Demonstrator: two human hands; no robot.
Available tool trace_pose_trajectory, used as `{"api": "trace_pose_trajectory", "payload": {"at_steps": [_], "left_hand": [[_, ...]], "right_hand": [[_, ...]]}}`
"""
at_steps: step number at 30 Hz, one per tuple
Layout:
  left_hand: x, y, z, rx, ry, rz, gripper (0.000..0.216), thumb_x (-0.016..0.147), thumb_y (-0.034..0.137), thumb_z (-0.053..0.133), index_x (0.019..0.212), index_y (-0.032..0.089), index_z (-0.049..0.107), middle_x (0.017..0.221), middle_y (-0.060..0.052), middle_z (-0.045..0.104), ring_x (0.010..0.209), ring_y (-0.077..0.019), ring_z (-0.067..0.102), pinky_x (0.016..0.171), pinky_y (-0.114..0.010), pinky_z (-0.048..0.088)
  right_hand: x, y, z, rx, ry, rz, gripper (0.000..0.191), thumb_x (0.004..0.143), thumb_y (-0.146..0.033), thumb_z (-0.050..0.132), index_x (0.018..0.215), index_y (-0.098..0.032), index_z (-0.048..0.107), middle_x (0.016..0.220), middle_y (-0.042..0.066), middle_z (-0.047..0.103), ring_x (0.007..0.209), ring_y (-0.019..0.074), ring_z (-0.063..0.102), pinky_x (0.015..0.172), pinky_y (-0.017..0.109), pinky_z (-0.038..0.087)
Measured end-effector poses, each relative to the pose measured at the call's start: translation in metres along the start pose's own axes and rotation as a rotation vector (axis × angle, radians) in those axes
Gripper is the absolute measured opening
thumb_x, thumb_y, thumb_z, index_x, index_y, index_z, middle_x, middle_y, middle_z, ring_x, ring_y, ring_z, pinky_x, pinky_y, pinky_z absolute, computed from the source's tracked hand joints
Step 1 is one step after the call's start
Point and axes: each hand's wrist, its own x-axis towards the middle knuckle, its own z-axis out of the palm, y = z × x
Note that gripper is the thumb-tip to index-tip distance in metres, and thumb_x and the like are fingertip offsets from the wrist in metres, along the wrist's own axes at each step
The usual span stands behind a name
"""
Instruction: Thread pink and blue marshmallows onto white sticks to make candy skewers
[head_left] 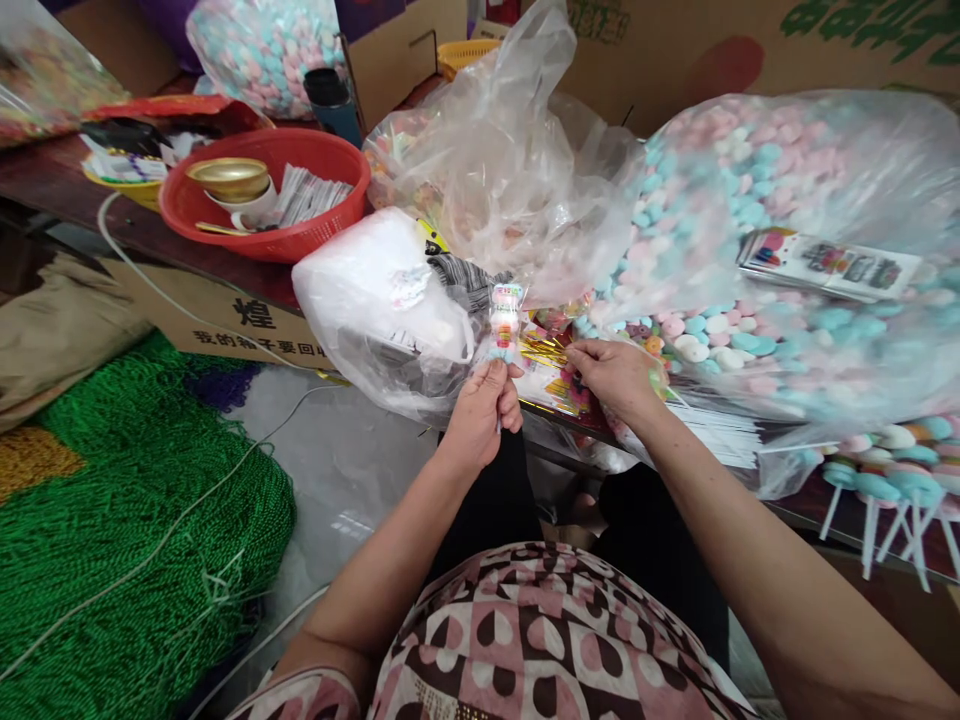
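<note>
My left hand (487, 400) is closed around the lower end of a wrapped marshmallow lollipop (505, 318), held upright in a clear printed wrapper. Over a pile of gold twist ties (551, 355) at the table's front edge, my right hand (619, 375) pinches with thumb and forefinger. Its fingertips touch the ends of the ties; whether one tie is gripped cannot be made out. Just right of that hand, loose pink, white and blue marshmallows (727, 335) spill from the mouth of a large clear bag (825, 390).
Printed wrappers (829, 265) lie on the marshmallow bag. White sticks (716, 432) and unwrapped marshmallow lollipops (892, 480) sit along the right edge. A red basket (300, 240) with a bowl and cup stands at left, near a white plastic bag (375, 270). Green cord (150, 520) heaps on the floor.
</note>
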Motion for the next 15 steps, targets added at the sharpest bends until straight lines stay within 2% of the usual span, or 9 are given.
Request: {"api": "trace_pose_trajectory", "payload": {"at_steps": [4,8,11,13,15], "left_hand": [[0.0,-0.003,0.003,0.034,-0.011,-0.028,0.035,0.081,0.049,0.068,0.086,0.016,0.056,0.049,0.01,0.039,0.035,-0.0029,0.03,0.036,-0.017,0.026],[-0.001,-0.006,0.007,0.114,-0.003,-0.03,0.031,0.081,0.045,0.066,0.086,0.016,0.056,0.05,0.01,0.039,0.035,-0.0031,0.03,0.037,-0.017,0.025],[0.001,-0.011,0.01,0.199,-0.019,-0.002,0.028,0.084,0.045,0.061,0.085,0.017,0.055,0.051,0.01,0.038,0.036,-0.0038,0.03,0.037,-0.018,0.024],[0.003,-0.015,0.012,0.262,-0.028,0.024,0.026,0.085,0.044,0.058,0.081,0.019,0.053,0.051,0.01,0.036,0.037,-0.0041,0.029,0.038,-0.019,0.023],[0.004,-0.02,0.015,0.314,-0.006,0.036,0.025,0.086,0.04,0.057,0.075,0.02,0.049,0.052,0.01,0.035,0.039,-0.0044,0.027,0.04,-0.019,0.022]], "right_hand": [[-0.003,0.001,-0.002,0.142,0.003,0.024,0.029,0.084,-0.039,0.052,0.084,-0.021,0.075,0.064,0.0,0.072,0.052,0.014,0.058,0.055,0.026,0.044],[-0.015,-0.006,-0.005,0.37,0.055,0.015,0.028,0.08,-0.037,0.058,0.095,-0.02,0.073,0.072,0.0,0.073,0.052,0.0126,0.056,0.051,0.025,0.044],[-0.033,-0.017,-0.005,0.486,0.032,-0.066,0.031,0.08,-0.038,0.059,0.102,-0.02,0.07,0.076,0.002,0.074,0.055,0.0134,0.06,0.053,0.026,0.047],[-0.044,-0.026,-0.003,0.398,0.03,-0.174,0.026,0.082,-0.036,0.058,0.099,-0.02,0.069,0.079,0.003,0.074,0.064,0.0157,0.066,0.061,0.028,0.05],[-0.052,-0.033,0.0,0.186,0.069,-0.257,0.022,0.085,-0.033,0.055,0.094,-0.02,0.07,0.083,0.006,0.075,0.074,0.0189,0.069,0.068,0.03,0.05]]}}
